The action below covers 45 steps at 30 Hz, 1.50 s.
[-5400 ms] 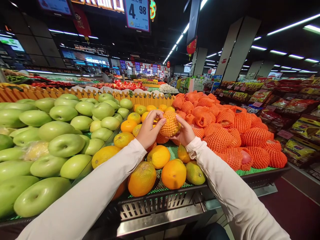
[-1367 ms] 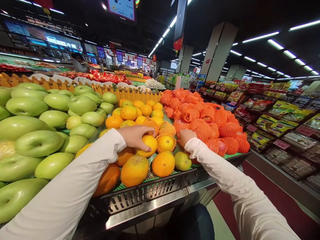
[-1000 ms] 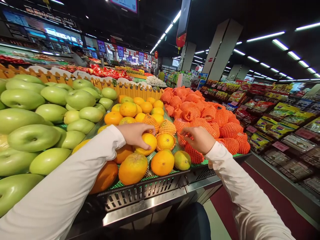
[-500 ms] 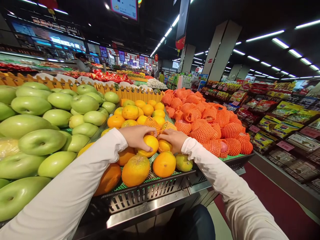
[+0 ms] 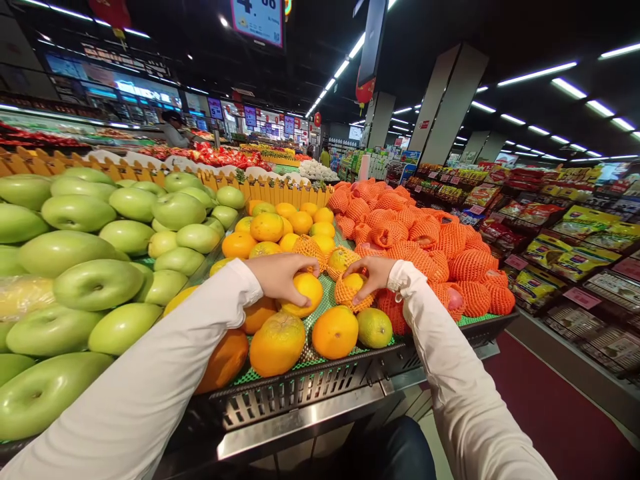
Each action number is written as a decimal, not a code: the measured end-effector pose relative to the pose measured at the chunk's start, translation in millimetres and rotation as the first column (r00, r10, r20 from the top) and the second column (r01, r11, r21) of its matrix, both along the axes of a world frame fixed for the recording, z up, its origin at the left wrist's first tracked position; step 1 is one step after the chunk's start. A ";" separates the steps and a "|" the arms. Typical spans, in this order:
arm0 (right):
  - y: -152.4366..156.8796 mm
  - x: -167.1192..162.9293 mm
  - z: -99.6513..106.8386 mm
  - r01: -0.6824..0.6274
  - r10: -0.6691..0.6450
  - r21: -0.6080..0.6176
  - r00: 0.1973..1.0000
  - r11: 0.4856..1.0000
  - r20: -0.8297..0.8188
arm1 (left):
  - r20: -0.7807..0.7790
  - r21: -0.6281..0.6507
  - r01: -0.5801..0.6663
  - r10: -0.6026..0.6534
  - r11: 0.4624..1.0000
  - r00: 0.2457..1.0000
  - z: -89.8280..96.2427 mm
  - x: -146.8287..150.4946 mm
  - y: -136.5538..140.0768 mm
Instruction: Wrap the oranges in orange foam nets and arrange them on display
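Oranges fill the middle bin between green apples (image 5: pixel 95 283) and net-wrapped fruit (image 5: pixel 425 247). Left hand (image 5: pixel 280 275) lies curled over a bare orange (image 5: pixel 304 293), fingers draped on its top. Right hand (image 5: pixel 374 273), just beside it, pinches a netted orange (image 5: pixel 351 288) beneath its fingertips, on the green mat (image 5: pixel 325 308).

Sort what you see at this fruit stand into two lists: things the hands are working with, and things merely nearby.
In hand:
left hand on a bare orange
right hand on a netted orange

Merely nearby:
green apples
orange foam nets
yellow fence
price sign
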State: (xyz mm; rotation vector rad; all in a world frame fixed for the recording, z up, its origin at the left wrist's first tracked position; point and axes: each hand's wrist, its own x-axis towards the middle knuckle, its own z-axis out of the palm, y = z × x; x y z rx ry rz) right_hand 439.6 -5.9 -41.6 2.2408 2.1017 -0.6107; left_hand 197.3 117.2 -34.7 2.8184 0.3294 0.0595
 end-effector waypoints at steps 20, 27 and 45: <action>63.2 -42.1 -4.3 0.106 -0.165 0.155 0.883 0.982 0.439 | 0.462 0.216 -0.343 0.214 0.914 0.861 -32.7 27.0 39.2; 65.5 -31.8 6.2 0.276 -0.300 0.121 0.842 0.954 0.448 | 0.258 0.091 -0.257 0.226 0.962 0.939 -47.8 30.3 62.2; 61.5 -23.9 -8.5 0.198 -0.294 0.301 0.901 0.933 0.320 | 0.399 0.167 -0.345 0.257 0.923 0.880 -39.1 22.6 51.0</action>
